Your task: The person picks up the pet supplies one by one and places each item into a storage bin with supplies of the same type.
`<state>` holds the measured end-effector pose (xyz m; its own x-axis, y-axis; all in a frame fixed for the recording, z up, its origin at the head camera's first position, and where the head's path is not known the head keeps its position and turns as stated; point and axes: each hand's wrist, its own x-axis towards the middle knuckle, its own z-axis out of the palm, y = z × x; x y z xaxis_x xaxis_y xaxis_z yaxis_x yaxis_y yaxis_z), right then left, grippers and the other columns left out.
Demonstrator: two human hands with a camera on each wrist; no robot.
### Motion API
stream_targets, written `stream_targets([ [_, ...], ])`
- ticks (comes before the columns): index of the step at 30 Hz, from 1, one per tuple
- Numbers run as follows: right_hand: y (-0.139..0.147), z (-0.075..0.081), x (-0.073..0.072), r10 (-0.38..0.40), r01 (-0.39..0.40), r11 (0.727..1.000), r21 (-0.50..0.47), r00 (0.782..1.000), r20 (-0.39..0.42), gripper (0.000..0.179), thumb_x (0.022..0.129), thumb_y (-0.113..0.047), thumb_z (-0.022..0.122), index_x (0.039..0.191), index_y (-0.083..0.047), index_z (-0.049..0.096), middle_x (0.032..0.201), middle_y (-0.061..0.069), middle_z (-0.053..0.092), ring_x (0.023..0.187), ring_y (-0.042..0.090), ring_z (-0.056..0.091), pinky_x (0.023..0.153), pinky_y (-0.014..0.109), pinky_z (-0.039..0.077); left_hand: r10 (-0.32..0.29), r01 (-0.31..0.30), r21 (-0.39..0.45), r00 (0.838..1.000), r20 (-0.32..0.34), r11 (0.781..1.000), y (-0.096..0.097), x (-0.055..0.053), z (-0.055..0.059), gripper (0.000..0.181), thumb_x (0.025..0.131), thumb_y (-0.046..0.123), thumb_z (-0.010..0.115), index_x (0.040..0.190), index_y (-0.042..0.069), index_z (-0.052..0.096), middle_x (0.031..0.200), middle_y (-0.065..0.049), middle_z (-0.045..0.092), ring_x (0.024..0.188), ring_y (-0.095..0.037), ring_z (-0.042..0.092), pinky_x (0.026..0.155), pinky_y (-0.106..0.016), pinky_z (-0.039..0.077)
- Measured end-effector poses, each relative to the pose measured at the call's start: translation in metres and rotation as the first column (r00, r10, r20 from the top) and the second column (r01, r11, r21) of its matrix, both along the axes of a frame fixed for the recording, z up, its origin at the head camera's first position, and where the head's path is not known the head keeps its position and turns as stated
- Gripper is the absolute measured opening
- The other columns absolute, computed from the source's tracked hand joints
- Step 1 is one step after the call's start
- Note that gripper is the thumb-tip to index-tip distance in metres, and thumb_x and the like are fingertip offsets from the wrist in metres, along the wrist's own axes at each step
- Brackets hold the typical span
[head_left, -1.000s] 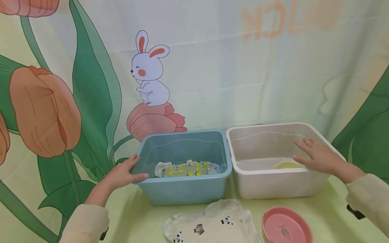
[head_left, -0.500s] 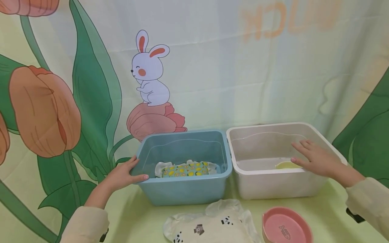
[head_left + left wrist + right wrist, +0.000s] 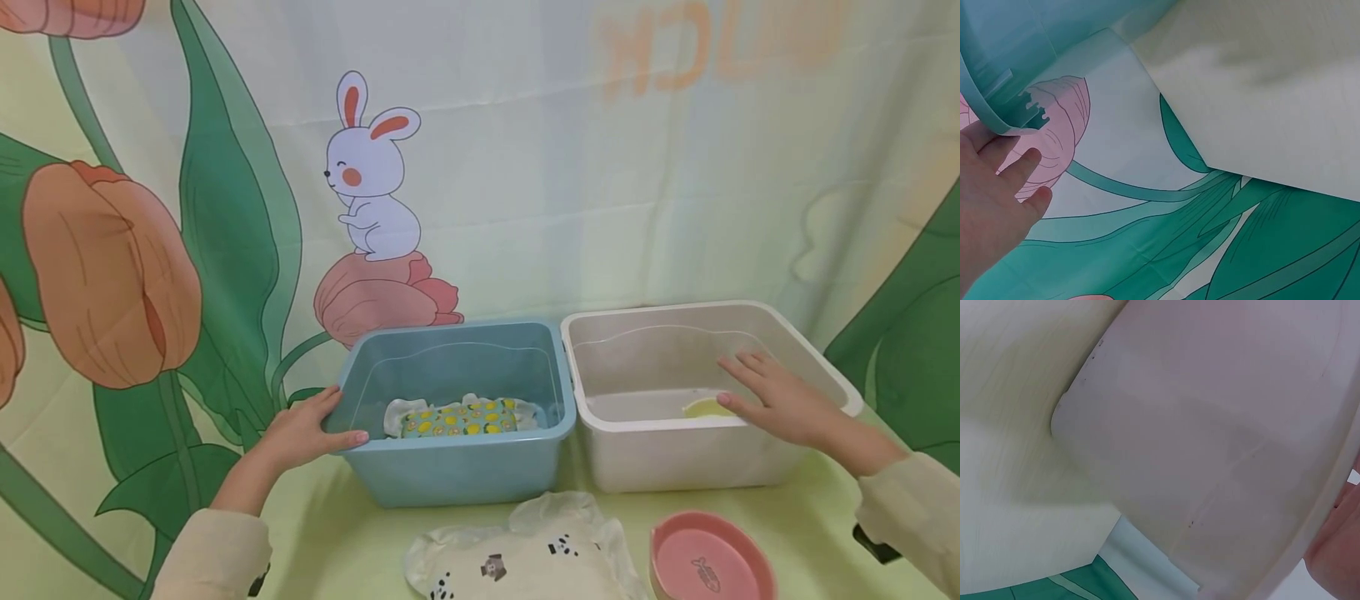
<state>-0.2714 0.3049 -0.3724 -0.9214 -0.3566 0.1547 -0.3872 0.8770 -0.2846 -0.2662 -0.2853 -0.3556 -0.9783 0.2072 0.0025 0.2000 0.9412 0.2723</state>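
Wide-fingered with the left hand (image 3: 303, 429) on the blue tub (image 3: 457, 471) and straight-fingered with the right hand (image 3: 787, 402) over the white tub (image 3: 675, 458) (touching or not, unclear), press evenly without jolting the lemon-print pillow (image 3: 459, 419) in the first or the yellow dish (image 3: 703, 407) in the second.

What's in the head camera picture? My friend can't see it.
A person's left hand touches a blue bin; the right hand is at a white bin. Lemon-print cloth lies in the blue bin; panda-print cloth and a pink dish sit in front.
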Motion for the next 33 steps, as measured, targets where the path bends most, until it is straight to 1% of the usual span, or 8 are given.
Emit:
stream_targets([
  [4, -0.001, -0.001, 0.001, 0.003, -0.003, 1.0, -0.008, 1.0, -0.01, 0.064, 0.087, -0.041, 0.051, 0.133, 0.001, 0.036, 0.136, 0.033, 0.027, 0.126, 0.049, 0.02, 0.094, 0.065, 0.021, 0.0, 0.0, -0.005, 1.0, 0.004, 1.0, 0.0, 0.0, 0.0, 0.095, 0.074, 0.061, 0.055, 0.137, -0.004, 0.026, 0.141, -0.025, 0.025, 0.126, -0.046, 0.026, 0.093, -0.066, 0.021],
  [8, -0.002, -0.001, 0.001, 0.006, -0.006, 1.0, -0.025, 1.0, -0.004, 0.064, 0.087, -0.041, 0.05, 0.134, 0.0, 0.035, 0.136, 0.032, 0.027, 0.126, 0.048, 0.02, 0.093, 0.065, 0.021, 0.002, -0.002, -0.005, 1.0, 0.011, 1.0, 0.0, -0.001, 0.0, 0.096, 0.074, 0.061, 0.055, 0.137, -0.004, 0.026, 0.141, -0.025, 0.024, 0.126, -0.047, 0.025, 0.094, -0.064, 0.023],
  [13, -0.003, 0.001, 0.003, 0.008, -0.008, 0.999, -0.042, 1.0, 0.003, 0.064, 0.088, -0.04, 0.05, 0.134, 0.0, 0.035, 0.136, 0.032, 0.028, 0.126, 0.048, 0.021, 0.093, 0.065, 0.022, -0.002, 0.002, 0.009, 1.0, 0.024, 1.0, 0.0, -0.001, 0.001, 0.096, 0.074, 0.06, 0.056, 0.137, -0.005, 0.025, 0.141, -0.026, 0.023, 0.126, -0.047, 0.024, 0.093, -0.063, 0.026],
  [18, -0.006, 0.004, 0.007, 0.008, -0.008, 0.998, -0.056, 1.0, 0.003, 0.063, 0.088, -0.039, 0.051, 0.133, 0.001, 0.035, 0.136, 0.031, 0.028, 0.125, 0.048, 0.022, 0.092, 0.065, 0.023, -0.003, 0.001, 0.025, 0.999, 0.049, 1.0, 0.0, -0.001, 0.002, 0.098, 0.073, 0.06, 0.057, 0.138, -0.005, 0.023, 0.142, -0.026, 0.021, 0.126, -0.048, 0.023, 0.093, -0.063, 0.026],
  [23, -0.008, 0.005, 0.012, 0.007, -0.008, 0.998, -0.066, 1.0, -0.01, 0.061, 0.087, -0.038, 0.052, 0.132, 0.001, 0.037, 0.136, 0.03, 0.03, 0.124, 0.047, 0.024, 0.093, 0.065, 0.024, 0.0, -0.002, 0.036, 0.998, 0.058, 0.999, 0.0, -0.001, 0.002, 0.097, 0.074, 0.06, 0.056, 0.138, -0.004, 0.021, 0.143, -0.026, 0.019, 0.126, -0.048, 0.022, 0.093, -0.065, 0.024],
  [26, -0.009, 0.006, 0.014, 0.009, -0.011, 0.997, -0.074, 1.0, -0.019, 0.06, 0.087, -0.037, 0.053, 0.132, 0.001, 0.038, 0.136, 0.029, 0.03, 0.124, 0.047, 0.025, 0.092, 0.064, 0.025, 0.001, -0.003, 0.041, 0.999, 0.05, 0.999, 0.0, -0.001, 0.001, 0.097, 0.074, 0.059, 0.057, 0.139, -0.003, 0.02, 0.143, -0.025, 0.019, 0.126, -0.048, 0.023, 0.093, -0.066, 0.022],
  [33, -0.012, 0.007, 0.02, 0.022, -0.026, 0.997, -0.075, 0.998, -0.058, 0.057, 0.087, -0.035, 0.054, 0.129, 0.001, 0.042, 0.134, 0.028, 0.035, 0.122, 0.046, 0.029, 0.091, 0.063, 0.028, 0.004, -0.006, 0.032, 0.999, 0.049, 0.999, 0.0, -0.001, 0.001, 0.097, 0.075, 0.06, 0.056, 0.139, -0.004, 0.02, 0.143, -0.025, 0.019, 0.126, -0.048, 0.023, 0.093, -0.067, 0.019],
])
